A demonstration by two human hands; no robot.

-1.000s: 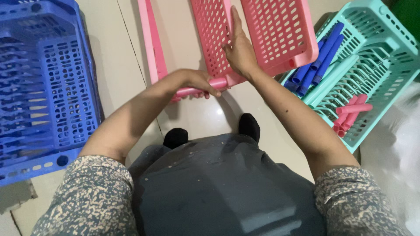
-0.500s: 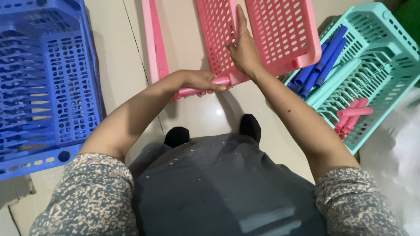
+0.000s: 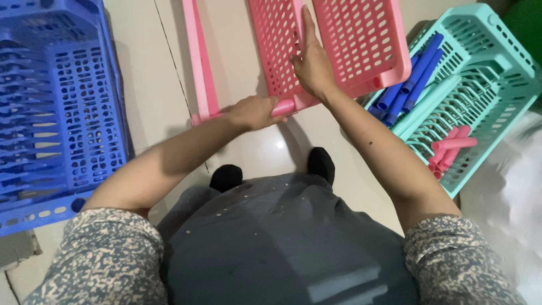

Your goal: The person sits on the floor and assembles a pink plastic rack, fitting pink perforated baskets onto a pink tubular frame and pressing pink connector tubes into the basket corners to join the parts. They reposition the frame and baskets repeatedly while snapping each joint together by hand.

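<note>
The left hand point(image 3: 254, 112) was closed around a short pink tube point(image 3: 284, 107) whose long axis ran left to right, at the near corner of the pink slotted panel point(image 3: 361, 39). Just beyond it, the right hand point(image 3: 311, 63) lay flat and open against that panel, fingers pointing to the far side. A pink side rail point(image 3: 199, 62) stretched away on the left, with a teal basket point(image 3: 497, 73) to the right.

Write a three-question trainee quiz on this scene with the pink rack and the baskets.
1. True or false: the left hand grips a pink tube at the pink rack's corner.
2. Where does the right hand rest? A) in the teal basket B) flat on the pink rack C) on the blue basket
3. Which colours are the loose tubes lying in the teal basket?

Key: 1 true; 2 B; 3 blue and pink.
</note>
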